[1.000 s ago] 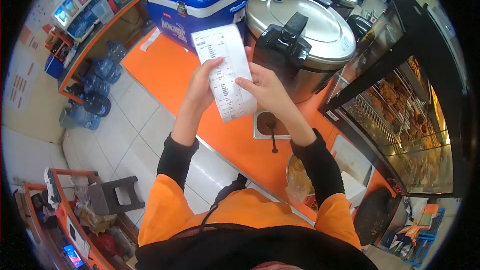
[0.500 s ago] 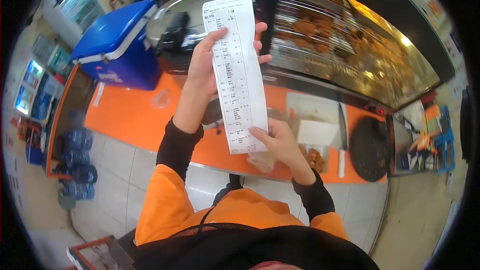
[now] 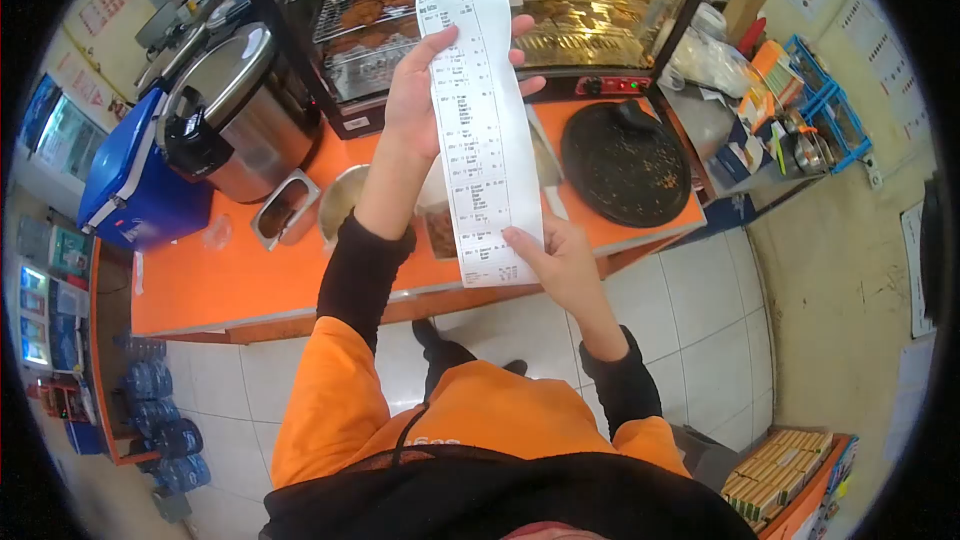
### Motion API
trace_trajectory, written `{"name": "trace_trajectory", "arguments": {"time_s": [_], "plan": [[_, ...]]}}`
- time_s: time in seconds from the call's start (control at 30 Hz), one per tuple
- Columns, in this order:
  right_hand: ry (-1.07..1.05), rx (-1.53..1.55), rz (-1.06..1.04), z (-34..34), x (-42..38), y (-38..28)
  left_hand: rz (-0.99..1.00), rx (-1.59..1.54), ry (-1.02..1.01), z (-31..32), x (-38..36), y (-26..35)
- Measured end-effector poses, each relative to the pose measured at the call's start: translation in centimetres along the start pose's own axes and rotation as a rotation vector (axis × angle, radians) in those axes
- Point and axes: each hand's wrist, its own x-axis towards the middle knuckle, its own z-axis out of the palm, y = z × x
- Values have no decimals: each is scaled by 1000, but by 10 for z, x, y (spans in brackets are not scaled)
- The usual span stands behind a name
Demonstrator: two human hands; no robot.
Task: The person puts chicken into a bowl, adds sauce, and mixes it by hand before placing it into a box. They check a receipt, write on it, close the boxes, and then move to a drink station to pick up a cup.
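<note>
A long white printed receipt (image 3: 480, 140) hangs between my two hands above the counter's front part. My left hand (image 3: 415, 90) grips its upper part, thumb on the printed face and the other fingers behind, their tips showing past the right edge. Near the bottom right corner, my right hand (image 3: 560, 255) pinches the paper between thumb and fingers. The top end of the slip curls backward. Behind the receipt, a metal bowl (image 3: 343, 202) and a small metal tray are partly hidden.
An orange counter (image 3: 190, 290) runs across in front. On it stand a blue cooler box (image 3: 140, 180), a large metal pot (image 3: 245, 110), a small metal container (image 3: 287, 210) and a round black pan (image 3: 630, 165). A glass warming cabinet (image 3: 480, 30) with fried food stands behind.
My view and body have turned to the right, so the counter, cabinet and pot appear farther left. Both hands keep hold of the receipt in nearly the same pose.
</note>
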Motion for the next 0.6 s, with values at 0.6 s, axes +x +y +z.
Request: {"name": "trace_trajectory", "arguments": {"time_s": [0.6], "plan": [[88, 21, -79, -55, -25, -12, -91, 48, -119, 25, 59, -41]]}}
